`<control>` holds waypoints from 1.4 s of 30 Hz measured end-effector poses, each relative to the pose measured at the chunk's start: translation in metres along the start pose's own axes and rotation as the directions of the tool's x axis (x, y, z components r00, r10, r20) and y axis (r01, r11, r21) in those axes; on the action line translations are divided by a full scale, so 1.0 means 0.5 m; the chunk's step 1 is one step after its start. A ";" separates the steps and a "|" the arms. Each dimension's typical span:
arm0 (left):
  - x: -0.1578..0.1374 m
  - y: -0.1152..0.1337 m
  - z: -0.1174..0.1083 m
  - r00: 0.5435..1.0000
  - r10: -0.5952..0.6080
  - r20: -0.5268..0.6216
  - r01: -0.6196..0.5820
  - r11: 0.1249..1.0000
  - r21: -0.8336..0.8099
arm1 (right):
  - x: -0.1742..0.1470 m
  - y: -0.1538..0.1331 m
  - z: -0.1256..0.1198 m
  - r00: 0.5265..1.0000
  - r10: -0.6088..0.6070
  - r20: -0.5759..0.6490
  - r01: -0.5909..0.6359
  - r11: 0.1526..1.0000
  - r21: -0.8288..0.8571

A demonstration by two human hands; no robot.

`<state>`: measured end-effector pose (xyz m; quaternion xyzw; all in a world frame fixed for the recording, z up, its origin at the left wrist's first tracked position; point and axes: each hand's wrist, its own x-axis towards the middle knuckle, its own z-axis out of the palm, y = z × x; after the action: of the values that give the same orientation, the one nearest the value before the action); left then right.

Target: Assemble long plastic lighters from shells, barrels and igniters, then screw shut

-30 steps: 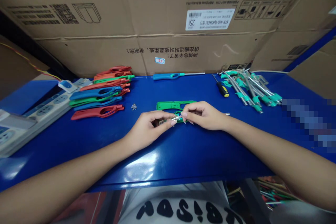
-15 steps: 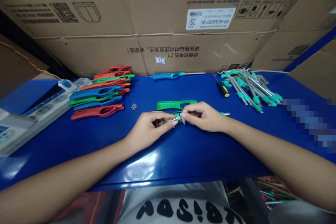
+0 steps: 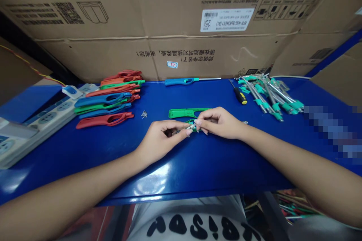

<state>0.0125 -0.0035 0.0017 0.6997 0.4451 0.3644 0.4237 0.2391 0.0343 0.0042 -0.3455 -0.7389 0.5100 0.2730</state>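
Note:
Both hands meet at the middle of the blue table. My left hand is closed, thumb and fingers pinching a small shiny lighter part. My right hand is closed too, its fingertips pinching the teal end of that lighter part, close to my left thumb. Just behind the fingers lies a green half shell of a stick lighter, its hollow side up; my right hand covers its right end. A metal tube tip shows beyond my right hand. The rest of the tube is hidden.
Several coloured lighter shells are stacked at left beside a power strip. Small screws lie near them. At the back are a blue lighter, a screwdriver and several metal tubes with teal parts, before cardboard.
My right hand has shifted slightly at the fingertips, and less of the metal tube shows past it. My left hand has barely moved and both still pinch the small part.

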 end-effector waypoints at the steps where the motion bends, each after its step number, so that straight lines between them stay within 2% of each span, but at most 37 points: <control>1: 0.000 0.000 -0.001 1.000 -0.006 -0.006 0.006 1.000 -0.007 | 0.001 -0.001 -0.002 1.000 0.018 -0.004 -0.018 1.000 0.011; 6: 0.001 -0.001 0.000 1.000 -0.003 -0.019 0.002 1.000 -0.019 | 0.004 -0.005 -0.001 0.995 0.096 -0.016 -0.094 0.992 0.084; 17: -0.005 0.009 0.010 0.998 0.026 -0.056 -0.031 0.995 -0.095 | -0.002 -0.010 0.010 0.996 0.060 -0.060 -0.052 0.991 0.122; 22: -0.003 0.008 0.008 0.998 0.019 -0.068 -0.023 0.998 -0.062 | -0.003 -0.009 0.014 0.996 0.048 -0.072 -0.040 0.994 0.102; 28: -0.003 -0.001 0.005 0.996 0.072 -0.047 -0.072 0.997 -0.006 | -0.003 -0.010 0.019 0.996 0.054 -0.077 -0.050 0.997 0.058; 36: 0.000 0.006 0.001 0.999 -0.036 -0.031 0.034 0.998 -0.060 | 0.000 -0.006 0.006 0.998 0.064 0.015 -0.066 0.993 0.101; 42: 0.004 0.003 -0.005 0.999 -0.053 -0.006 0.053 0.998 -0.021 | 0.001 -0.006 0.005 0.999 0.039 0.013 -0.041 0.995 0.091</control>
<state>0.0112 -0.0014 0.0044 0.6821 0.4613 0.3598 0.4388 0.2364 0.0326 0.0061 -0.3445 -0.7092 0.5506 0.2741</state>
